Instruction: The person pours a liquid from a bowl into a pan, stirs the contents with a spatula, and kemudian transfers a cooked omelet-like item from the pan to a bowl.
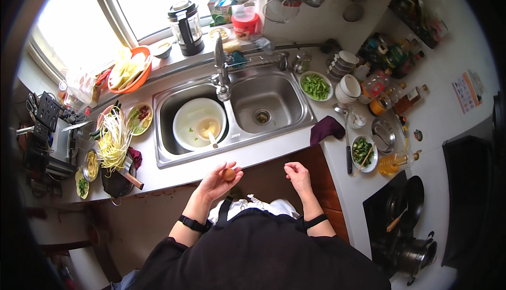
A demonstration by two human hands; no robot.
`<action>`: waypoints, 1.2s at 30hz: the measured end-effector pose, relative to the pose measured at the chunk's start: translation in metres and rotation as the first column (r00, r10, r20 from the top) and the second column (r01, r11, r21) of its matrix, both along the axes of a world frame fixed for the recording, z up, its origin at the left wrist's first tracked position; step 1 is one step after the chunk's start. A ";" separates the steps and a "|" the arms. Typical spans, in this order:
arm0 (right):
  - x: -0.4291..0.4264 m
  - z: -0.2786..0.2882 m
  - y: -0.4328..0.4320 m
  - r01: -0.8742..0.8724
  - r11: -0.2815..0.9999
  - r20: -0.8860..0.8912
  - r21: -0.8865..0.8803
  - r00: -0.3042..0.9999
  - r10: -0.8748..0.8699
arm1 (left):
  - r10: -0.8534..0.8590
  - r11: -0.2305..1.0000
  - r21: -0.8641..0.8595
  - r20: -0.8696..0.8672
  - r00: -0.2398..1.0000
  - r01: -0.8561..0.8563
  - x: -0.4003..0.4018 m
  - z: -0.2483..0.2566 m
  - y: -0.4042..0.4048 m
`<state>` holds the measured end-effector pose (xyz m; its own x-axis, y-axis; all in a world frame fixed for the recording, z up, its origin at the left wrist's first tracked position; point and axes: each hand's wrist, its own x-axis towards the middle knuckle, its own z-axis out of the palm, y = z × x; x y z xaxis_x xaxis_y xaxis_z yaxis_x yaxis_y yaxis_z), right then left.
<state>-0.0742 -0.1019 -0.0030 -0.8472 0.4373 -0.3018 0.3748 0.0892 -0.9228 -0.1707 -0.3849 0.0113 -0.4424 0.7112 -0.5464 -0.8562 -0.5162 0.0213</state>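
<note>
In my left hand, palm up in front of the sink, a brown egg rests with the fingers curled around it. My right hand is raised apart from it, in front of the counter edge, its fingertips drawn together; whether something small is between them I cannot tell. Beyond the hands is a double stainless-steel sink. Its left basin holds a white basin with cloudy water, a small bowl and a light-coloured handle sticking out. The right basin shows its drain. A dark purple cloth lies at the sink's right corner.
Yellow chives, a cleaver and a plate of chopped ingredients are at left. At right stand a bowl of cut greens, stacked bowls, a bowl of cucumber-like pieces, a knife, an oil bottle and a wok.
</note>
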 end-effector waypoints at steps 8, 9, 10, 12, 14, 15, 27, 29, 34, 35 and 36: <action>-0.049 0.057 -0.064 -0.561 0.818 -0.021 0.131 0.823 0.568 | -0.229 0.973 -0.057 -0.166 0.959 0.222 -0.018 0.003 0.030; -0.054 0.052 -0.064 -0.570 0.807 -0.044 0.152 0.812 0.582 | -0.265 0.964 -0.072 -0.205 0.942 0.256 -0.020 0.004 0.035; -0.057 0.048 -0.063 -0.577 0.798 -0.066 0.175 0.801 0.594 | -0.290 0.957 -0.077 -0.247 0.925 0.279 -0.021 0.007 0.042; -0.063 0.045 -0.060 -0.593 0.776 -0.072 0.217 0.783 0.618 | -0.320 0.947 -0.098 -0.274 0.907 0.305 -0.021 0.007 0.052; -0.071 0.048 -0.051 -0.614 0.759 -0.024 0.217 0.774 0.633 | -0.334 0.942 -0.077 -0.320 0.887 0.326 -0.026 0.000 0.060; -0.076 0.051 -0.047 -0.620 0.754 0.001 0.217 0.773 0.635 | -0.339 0.940 -0.077 -0.344 0.876 0.333 -0.030 0.001 0.066; -0.121 0.000 0.086 -0.002 0.940 0.087 -0.341 0.996 0.034 | -0.127 0.972 -0.216 -0.155 0.980 0.092 -0.066 0.000 0.079; -0.122 -0.019 0.124 0.143 0.952 0.124 -0.271 0.986 -0.113 | -0.052 0.974 -0.223 -0.099 0.994 0.029 -0.068 0.003 0.076; -0.120 -0.044 0.194 0.238 0.908 0.037 0.344 0.963 -0.267 | 0.012 0.969 -0.247 -0.067 0.998 -0.028 -0.069 -0.003 0.074; -0.120 -0.046 0.202 0.240 0.865 0.045 0.441 0.956 -0.289 | 0.019 0.967 -0.251 -0.060 0.998 -0.034 -0.069 -0.004 0.074; -0.121 -0.044 0.204 0.224 0.841 0.084 0.493 0.950 -0.302 | 0.027 0.966 -0.255 -0.049 0.998 -0.039 -0.070 -0.006 0.075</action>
<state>-0.1956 0.1021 -0.0465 -0.6403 0.7591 -0.1172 0.5787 0.3764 -0.7235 -0.2405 -0.3102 0.0051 -0.4914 0.5351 -0.6872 -0.8339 -0.5168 0.1938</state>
